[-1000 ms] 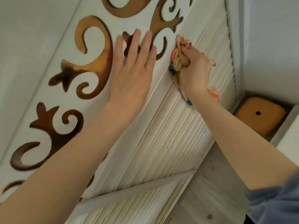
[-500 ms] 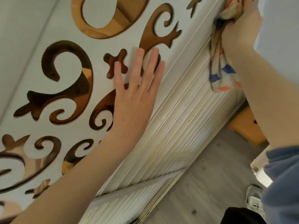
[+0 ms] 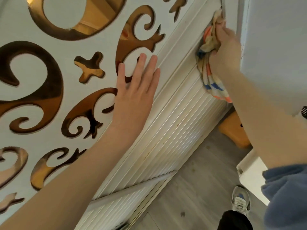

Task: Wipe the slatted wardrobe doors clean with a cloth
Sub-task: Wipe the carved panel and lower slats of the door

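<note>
Gripping a bunched cloth (image 3: 210, 80), striped orange and blue, your right hand (image 3: 224, 47) presses it against the white slatted wardrobe door (image 3: 174, 123), at the slats' far end beside the door's outer frame. A loose tail of the cloth hangs over the slats. Your left hand (image 3: 134, 95) lies flat, fingers straight, on the neighbouring white panel (image 3: 66, 67) with bronze mirrored scrolls, just beside the slatted door. Your hands are well apart. Below: grey wood floor (image 3: 191, 188), an orange stool (image 3: 232, 131), one pale trainer (image 3: 240, 200).
</note>
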